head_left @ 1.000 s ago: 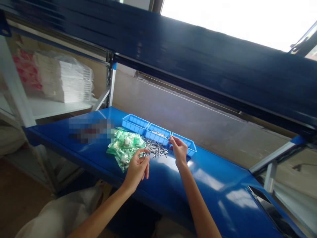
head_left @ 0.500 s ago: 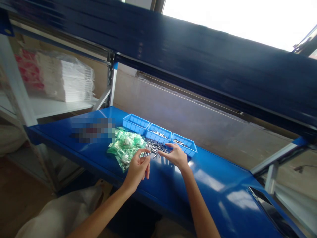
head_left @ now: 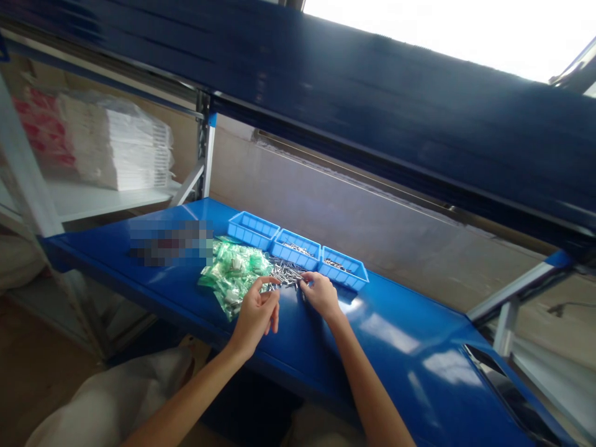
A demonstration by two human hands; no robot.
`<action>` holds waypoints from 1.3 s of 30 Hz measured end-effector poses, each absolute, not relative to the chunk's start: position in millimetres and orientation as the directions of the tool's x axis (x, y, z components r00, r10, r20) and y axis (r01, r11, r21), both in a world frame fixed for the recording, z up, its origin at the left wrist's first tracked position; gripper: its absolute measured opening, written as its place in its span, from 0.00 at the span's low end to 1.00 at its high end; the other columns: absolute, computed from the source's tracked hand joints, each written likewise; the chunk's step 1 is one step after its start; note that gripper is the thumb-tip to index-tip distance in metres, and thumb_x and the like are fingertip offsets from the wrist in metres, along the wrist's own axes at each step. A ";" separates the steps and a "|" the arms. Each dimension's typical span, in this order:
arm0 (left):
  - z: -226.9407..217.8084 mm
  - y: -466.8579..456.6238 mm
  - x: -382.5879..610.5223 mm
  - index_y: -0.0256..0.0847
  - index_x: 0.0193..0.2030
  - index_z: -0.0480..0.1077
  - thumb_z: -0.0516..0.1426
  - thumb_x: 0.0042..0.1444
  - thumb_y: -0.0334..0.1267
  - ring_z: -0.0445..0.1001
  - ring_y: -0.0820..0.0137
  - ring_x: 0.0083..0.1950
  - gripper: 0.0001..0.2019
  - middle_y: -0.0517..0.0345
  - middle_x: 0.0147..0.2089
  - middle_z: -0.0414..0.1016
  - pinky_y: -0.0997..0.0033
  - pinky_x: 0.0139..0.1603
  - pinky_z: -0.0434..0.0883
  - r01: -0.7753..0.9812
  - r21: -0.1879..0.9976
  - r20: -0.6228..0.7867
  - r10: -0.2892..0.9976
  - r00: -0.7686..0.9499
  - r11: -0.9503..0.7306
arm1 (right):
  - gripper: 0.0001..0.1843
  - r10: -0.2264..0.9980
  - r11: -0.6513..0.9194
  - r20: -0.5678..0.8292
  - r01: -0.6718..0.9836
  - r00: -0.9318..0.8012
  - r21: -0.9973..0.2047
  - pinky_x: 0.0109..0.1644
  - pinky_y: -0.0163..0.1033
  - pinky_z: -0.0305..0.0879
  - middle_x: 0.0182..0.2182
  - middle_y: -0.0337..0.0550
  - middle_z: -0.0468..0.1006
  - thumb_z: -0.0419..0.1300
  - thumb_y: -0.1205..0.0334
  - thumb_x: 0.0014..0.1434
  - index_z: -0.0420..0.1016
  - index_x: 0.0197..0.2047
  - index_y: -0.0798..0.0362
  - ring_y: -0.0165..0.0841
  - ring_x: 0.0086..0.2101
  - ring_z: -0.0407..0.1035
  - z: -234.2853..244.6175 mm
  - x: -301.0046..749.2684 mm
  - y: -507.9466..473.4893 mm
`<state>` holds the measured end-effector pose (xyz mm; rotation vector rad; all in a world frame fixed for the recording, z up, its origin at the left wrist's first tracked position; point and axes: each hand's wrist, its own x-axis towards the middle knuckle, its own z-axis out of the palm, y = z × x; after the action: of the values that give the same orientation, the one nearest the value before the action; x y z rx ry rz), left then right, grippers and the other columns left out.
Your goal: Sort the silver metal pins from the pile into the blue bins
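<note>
A loose pile of thin silvery metal pieces [head_left: 285, 272], like screws or pins, lies on the blue table. At its right edge my right hand [head_left: 321, 294] is closed, thumb and forefinger pinched around what looks like one of the thin metal pieces. My left hand [head_left: 257, 313] hovers at the near left side of the pile, forefinger stretched out and the other fingers loosely bent. Between its thumb and forefinger a gap shows, with nothing visible in it. Green plastic bags with small pale contents [head_left: 237, 271] lie heaped just left of the pile.
Behind the pile, three blue bins stand in a row: a left bin [head_left: 254, 231], a middle bin [head_left: 298, 249] and a right bin [head_left: 344, 270], the latter two holding metal pieces. A blurred patch covers something at left. A dark flat object [head_left: 505, 388] lies at right.
My right hand has moved left to the edge of the pile, and its thumb and forefinger have closed together. The left hand has barely moved. The view has shifted slightly.
</note>
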<state>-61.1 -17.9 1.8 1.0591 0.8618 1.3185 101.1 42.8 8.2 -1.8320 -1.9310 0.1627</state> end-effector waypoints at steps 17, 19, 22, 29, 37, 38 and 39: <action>-0.9 -16.0 -59.1 0.40 0.38 0.61 0.54 0.49 0.45 0.61 0.78 0.11 0.13 0.71 0.15 0.60 0.84 0.08 0.51 -0.300 0.952 0.088 0.994 0.067 -0.064 | 0.24 0.936 0.212 0.311 0.441 0.165 -0.872 0.25 0.36 0.59 0.30 0.46 0.77 0.57 0.41 0.46 0.78 0.34 0.54 0.31 0.21 0.66 21.9 91.4 39.3; 0.2 -16.4 -58.9 0.40 0.39 0.61 0.54 0.49 0.46 0.60 0.78 0.10 0.14 0.71 0.15 0.60 0.84 0.08 0.51 -0.298 0.952 0.090 0.994 0.069 -0.066 | 0.25 0.952 0.219 0.272 0.313 0.138 -0.924 0.22 0.35 0.56 0.33 0.47 0.77 0.58 0.41 0.46 0.78 0.36 0.53 0.28 0.20 0.63 24.8 88.2 38.6; 2.3 -17.4 -58.8 0.40 0.43 0.62 0.54 0.49 0.48 0.59 0.78 0.10 0.18 0.71 0.14 0.59 0.83 0.08 0.50 -0.297 0.953 0.085 0.994 0.065 -0.062 | 0.24 0.977 0.197 0.209 0.198 0.040 -0.960 0.20 0.32 0.52 0.35 0.45 0.76 0.57 0.42 0.47 0.77 0.39 0.52 0.26 0.20 0.61 30.2 82.7 33.7; 4.8 -18.8 -59.3 0.40 0.45 0.62 0.55 0.48 0.50 0.60 0.77 0.10 0.21 0.71 0.14 0.60 0.83 0.08 0.50 -0.317 0.948 0.063 0.995 0.072 -0.037 | 0.18 0.961 0.197 0.152 0.188 -0.231 -0.962 0.21 0.32 0.50 0.28 0.41 0.73 0.58 0.46 0.49 0.78 0.33 0.52 0.25 0.21 0.58 42.4 73.2 18.5; 0.3 -17.1 -59.5 0.39 0.40 0.66 0.56 0.48 0.48 0.58 0.78 0.10 0.17 0.70 0.12 0.59 0.82 0.09 0.49 -0.212 0.975 0.083 0.991 0.101 -0.061 | 0.14 0.941 0.274 0.234 0.143 -0.245 -0.951 0.22 0.33 0.52 0.29 0.41 0.71 0.62 0.52 0.46 0.75 0.19 0.53 0.24 0.21 0.58 37.6 73.4 22.2; -0.9 -16.4 -59.3 0.38 0.40 0.66 0.56 0.48 0.47 0.57 0.79 0.09 0.16 0.70 0.12 0.59 0.82 0.09 0.49 -0.201 0.978 0.084 0.991 0.106 -0.062 | 0.13 0.942 0.272 0.238 0.125 -0.236 -0.954 0.22 0.33 0.52 0.29 0.40 0.71 0.63 0.53 0.45 0.75 0.19 0.53 0.24 0.21 0.58 36.1 73.5 23.4; -2.0 -15.8 -59.2 0.38 0.40 0.66 0.56 0.48 0.46 0.57 0.79 0.09 0.16 0.70 0.11 0.59 0.82 0.09 0.48 -0.191 0.980 0.083 0.990 0.112 -0.060 | 0.11 0.944 0.270 0.242 0.105 -0.224 -0.957 0.22 0.32 0.52 0.29 0.40 0.71 0.64 0.53 0.44 0.75 0.21 0.53 0.24 0.21 0.58 34.8 73.5 24.4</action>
<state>-59.2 -15.8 -2.0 1.1750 0.9488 1.2555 73.5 24.4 34.8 -0.9992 -1.5748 1.0917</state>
